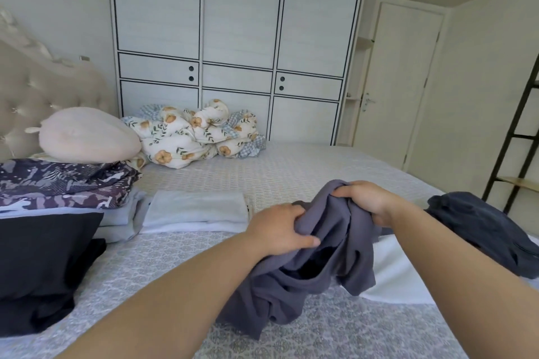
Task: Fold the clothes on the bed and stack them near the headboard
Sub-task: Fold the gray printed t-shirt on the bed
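Two bare hands grip one crumpled slate-grey fabric garment (pixel 309 265) above the near-centre of the patterned grey bedspread (pixel 291 166). Left hand (pixel 280 230): fingers curled into the bunched cloth, thumb laid across it. Right hand (pixel 370 201): fingers closed over the garment's upper edge. The garment's lower part hangs down and rests on the bed. Left of the hands lies a folded white towel (pixel 195 210). Further left, nearer the tufted beige headboard (pixel 38 90), sit a folded black garment (pixel 43 256) and a folded purple patterned cloth (pixel 64 183). To the right lie a white sheet (pixel 396 280) and a crumpled dark navy garment (pixel 481 224).
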